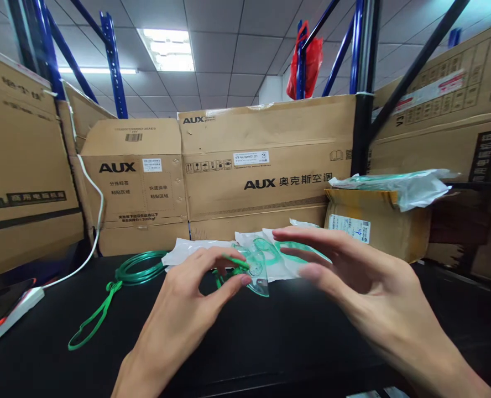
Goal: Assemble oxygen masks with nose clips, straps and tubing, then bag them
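Note:
My left hand point(199, 293) pinches a clear green oxygen mask point(260, 273) by its green strap, just above the black table. To the right of the mask, my right hand point(353, 276) is raised with its fingers apart and nothing between them. Behind the mask lie white plastic wrappers point(199, 250) with more clear green mask pieces on them. A coil of green tubing point(141, 269) rests on the table left of my left hand, a green elastic strap point(96, 320) looped out from it toward me.
Large cardboard boxes point(266, 143) stand along the back. A small carton point(378, 221) at the right carries a plastic-wrapped packet point(398, 185). On the left lie a phone point(5, 301) and a white power strip point(17, 320) with a cable. Blue shelf posts point(113, 66) rise behind.

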Demonstrator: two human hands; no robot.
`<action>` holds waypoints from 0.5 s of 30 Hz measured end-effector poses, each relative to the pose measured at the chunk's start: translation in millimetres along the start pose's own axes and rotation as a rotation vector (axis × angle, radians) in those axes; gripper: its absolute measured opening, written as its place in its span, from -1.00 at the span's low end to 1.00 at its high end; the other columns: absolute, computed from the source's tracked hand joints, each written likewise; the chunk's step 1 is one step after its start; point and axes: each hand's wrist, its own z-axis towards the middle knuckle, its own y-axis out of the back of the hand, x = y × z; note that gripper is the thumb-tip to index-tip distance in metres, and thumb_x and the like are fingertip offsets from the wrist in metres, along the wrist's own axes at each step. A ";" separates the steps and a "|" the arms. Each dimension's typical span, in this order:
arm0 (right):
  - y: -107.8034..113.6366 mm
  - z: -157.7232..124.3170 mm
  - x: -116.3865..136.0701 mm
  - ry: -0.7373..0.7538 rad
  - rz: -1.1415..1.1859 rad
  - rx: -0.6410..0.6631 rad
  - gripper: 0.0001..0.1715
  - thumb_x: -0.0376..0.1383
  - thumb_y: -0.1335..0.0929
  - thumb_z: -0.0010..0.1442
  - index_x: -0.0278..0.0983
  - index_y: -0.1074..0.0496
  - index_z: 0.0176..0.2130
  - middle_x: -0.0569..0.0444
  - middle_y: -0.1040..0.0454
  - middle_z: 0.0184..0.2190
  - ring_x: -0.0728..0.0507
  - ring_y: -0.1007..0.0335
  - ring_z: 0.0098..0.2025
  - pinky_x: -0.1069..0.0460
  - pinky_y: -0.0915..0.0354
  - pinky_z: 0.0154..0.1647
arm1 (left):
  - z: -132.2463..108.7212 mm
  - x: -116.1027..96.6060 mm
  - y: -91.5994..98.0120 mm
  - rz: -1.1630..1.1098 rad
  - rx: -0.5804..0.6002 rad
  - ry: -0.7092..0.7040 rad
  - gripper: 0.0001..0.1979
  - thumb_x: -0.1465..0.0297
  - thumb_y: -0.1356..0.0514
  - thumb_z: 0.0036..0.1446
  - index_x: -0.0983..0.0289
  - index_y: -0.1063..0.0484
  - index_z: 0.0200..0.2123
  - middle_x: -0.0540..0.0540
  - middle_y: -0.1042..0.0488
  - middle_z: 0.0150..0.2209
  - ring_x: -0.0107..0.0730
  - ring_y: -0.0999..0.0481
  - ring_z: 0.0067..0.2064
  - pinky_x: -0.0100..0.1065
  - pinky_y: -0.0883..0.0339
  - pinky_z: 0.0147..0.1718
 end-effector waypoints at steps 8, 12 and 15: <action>-24.5 2.0 -27.1 -0.337 0.167 0.153 -0.55 -0.06 -0.50 0.18 -0.19 -0.49 -0.01 0.05 -0.62 -0.22 -0.18 -0.61 -0.11 -0.04 -0.57 -0.11 | -2.5 -0.8 -4.8 -0.061 0.000 -0.077 -0.74 0.48 -0.32 0.25 -0.02 -0.45 -0.10 -0.19 -0.56 -0.14 -0.46 -0.57 -0.12 -0.44 -0.41 -0.09; -34.7 -1.4 -32.4 -0.391 0.273 0.148 -0.49 -0.15 -0.59 0.03 -0.19 -0.46 -0.07 0.09 -0.63 -0.20 -0.17 -0.61 -0.09 -0.02 -0.53 -0.07 | -4.9 -0.7 -9.2 -0.100 0.040 -0.037 -0.65 0.57 -0.26 0.23 -0.01 -0.35 -0.09 -0.19 -0.53 -0.15 -0.50 -0.58 -0.13 -0.49 -0.41 -0.20; -34.5 -0.6 -33.6 -0.360 0.281 0.142 -0.51 -0.21 -0.62 -0.04 -0.16 -0.44 -0.15 0.15 -0.65 -0.24 -0.13 -0.62 -0.14 0.02 -0.51 -0.11 | -2.9 0.2 -11.5 -0.071 0.051 0.008 -0.63 0.54 -0.28 0.21 0.00 -0.28 -0.07 -0.18 -0.55 -0.21 -0.45 -0.55 -0.18 -0.45 -0.35 -0.26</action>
